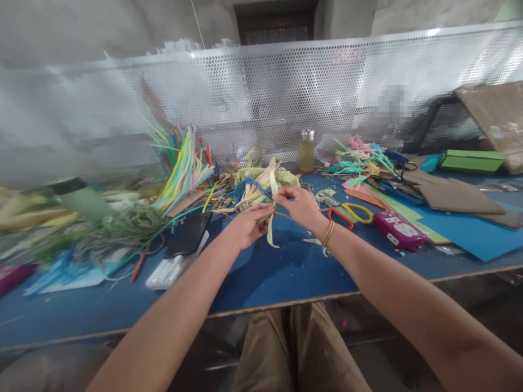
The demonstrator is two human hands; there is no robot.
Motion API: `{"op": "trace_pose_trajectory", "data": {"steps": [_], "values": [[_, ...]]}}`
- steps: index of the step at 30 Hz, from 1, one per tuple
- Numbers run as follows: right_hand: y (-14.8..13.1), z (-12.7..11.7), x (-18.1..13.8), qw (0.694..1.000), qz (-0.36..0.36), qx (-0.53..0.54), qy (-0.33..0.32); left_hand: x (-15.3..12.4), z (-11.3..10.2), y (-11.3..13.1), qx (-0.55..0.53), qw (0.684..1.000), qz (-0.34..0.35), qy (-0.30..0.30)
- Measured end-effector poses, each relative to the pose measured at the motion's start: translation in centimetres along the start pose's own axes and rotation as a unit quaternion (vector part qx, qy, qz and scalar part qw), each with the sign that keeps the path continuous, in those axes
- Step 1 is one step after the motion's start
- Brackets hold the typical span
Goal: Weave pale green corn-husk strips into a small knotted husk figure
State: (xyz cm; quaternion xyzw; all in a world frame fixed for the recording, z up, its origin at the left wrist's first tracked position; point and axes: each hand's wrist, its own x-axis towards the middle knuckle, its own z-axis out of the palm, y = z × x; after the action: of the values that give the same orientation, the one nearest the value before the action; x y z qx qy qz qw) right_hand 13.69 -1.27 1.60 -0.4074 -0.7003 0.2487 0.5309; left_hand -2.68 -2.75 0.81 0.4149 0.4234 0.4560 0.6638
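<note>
My left hand point(254, 224) and my right hand point(299, 204) meet over the blue table, fingertips almost touching. Both are closed in a pinch on a pale green husk-like strip point(270, 235), whose loose end hangs below the fingers. Just behind them lies a pile of pale dried husks point(286, 177). Blue cord point(244, 187) runs across that pile. To the right of my right hand rest scissors point(356, 213) with red and yellow handles. Fingers hide exactly where the strip is gripped.
Left are a dark phone point(188, 234), colourful pipe cleaners point(182, 169) and grey-green yarn point(128, 226). A magenta case point(399, 231), blue sheets point(461, 231) and cardboard point(457, 196) lie right. A bottle point(307, 151) stands before the perforated metal screen point(327, 81).
</note>
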Motion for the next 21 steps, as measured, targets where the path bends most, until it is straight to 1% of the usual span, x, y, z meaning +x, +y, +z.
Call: {"op": "trace_pose_trajectory", "data": {"steps": [5, 10, 15, 21], "values": [[0.35, 0.27, 0.01, 1.0, -0.021, -0.002, -0.019, -0.08, 0.2, 0.18, -0.008, 1.0, -0.016, 0.006], [0.34, 0.49, -0.02, 1.0, -0.02, -0.004, 0.006, -0.38, 0.7, 0.35, 0.003, 0.999, -0.041, 0.021], [0.28, 0.49, -0.01, 0.999, -0.02, -0.008, 0.039, -0.29, 0.74, 0.3, 0.009, 0.999, -0.043, -0.003], [0.17, 0.46, -0.12, 0.998, -0.013, -0.008, 0.055, -0.28, 0.63, 0.09, 0.022, 0.998, -0.039, -0.038]]}}
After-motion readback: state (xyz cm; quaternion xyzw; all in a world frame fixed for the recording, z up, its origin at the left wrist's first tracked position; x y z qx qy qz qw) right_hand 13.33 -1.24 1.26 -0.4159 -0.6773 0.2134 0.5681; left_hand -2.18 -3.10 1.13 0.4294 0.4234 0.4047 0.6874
